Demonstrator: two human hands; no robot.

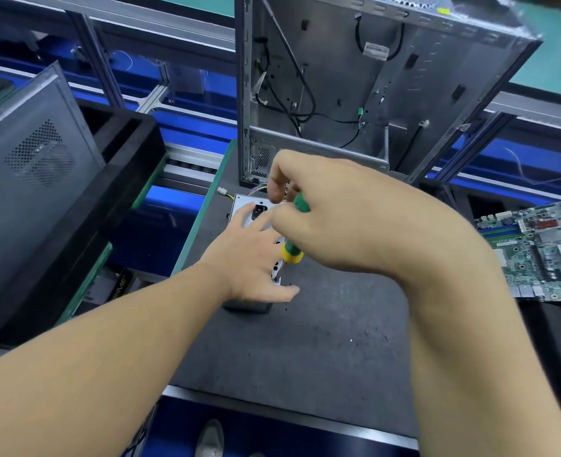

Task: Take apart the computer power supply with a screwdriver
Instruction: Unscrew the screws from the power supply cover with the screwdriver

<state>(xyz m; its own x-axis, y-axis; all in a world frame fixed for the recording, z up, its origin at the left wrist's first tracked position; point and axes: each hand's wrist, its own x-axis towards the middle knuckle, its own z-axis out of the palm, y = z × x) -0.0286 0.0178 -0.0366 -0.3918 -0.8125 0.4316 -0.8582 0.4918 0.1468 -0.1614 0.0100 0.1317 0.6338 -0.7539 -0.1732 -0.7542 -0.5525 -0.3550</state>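
Power supply (243, 204) — boxy metal, green-handled screwdriver (291, 249) in right hand (331, 222)

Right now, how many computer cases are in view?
2. One open chassis stands upright behind the power supply; one closed grey case sits in the black tray at left. Others may be hidden.

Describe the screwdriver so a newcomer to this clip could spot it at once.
Start at the open metal computer case standing at the back of the grey mat. In front of it, the left hand rests on a silver power supply. The screwdriver stands over its near corner in the right hand: green handle, yellow collar.
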